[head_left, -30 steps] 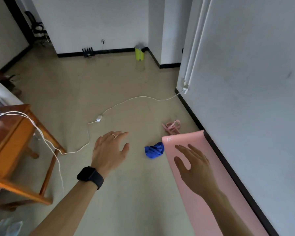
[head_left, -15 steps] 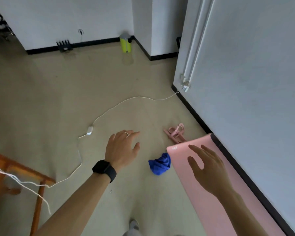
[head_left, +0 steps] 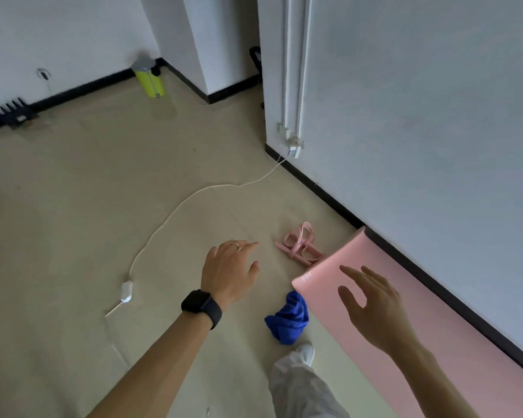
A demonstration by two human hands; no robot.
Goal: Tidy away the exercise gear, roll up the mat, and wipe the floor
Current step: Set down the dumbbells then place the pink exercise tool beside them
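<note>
- Left hand [head_left: 228, 271] hangs palm down above the floor [head_left: 73, 236], fingers loosely spread and slightly bent, gripping nothing. A ring [head_left: 235, 244] sits on one finger and a black watch [head_left: 201, 306] on the wrist.
- Right hand [head_left: 372, 306] is held over the far end of the pink mat [head_left: 465, 351], fingers splayed and relaxed, thumb apart, holding nothing. Whether it touches the mat cannot be told from this view.
- The mat lies flat and unrolled along the foot of the right-hand wall. Its near end is cut off by the bottom of the frame, and the right forearm covers a strip of it. A small mark at its far corner is too small to read.
- Pink exercise gear [head_left: 299, 245], a tangle of loops and bars, lies on the floor just beyond the mat's far corner. What kind it is, and whether it touches the mat, is hard to make out.
- A crumpled blue cloth [head_left: 287, 321] rests on the floor against the mat's left edge.
- A pale trouser leg [head_left: 302, 384] and shoe tip [head_left: 306, 351] show below the cloth, the leg cut off at the bottom.
- A white cable [head_left: 175, 215] curves from the wall corner across the floor to a small switch [head_left: 127, 292].
- By the far wall, a yellow-green container [head_left: 150, 79] and a black pronged object [head_left: 12, 111] are blurred.
</note>
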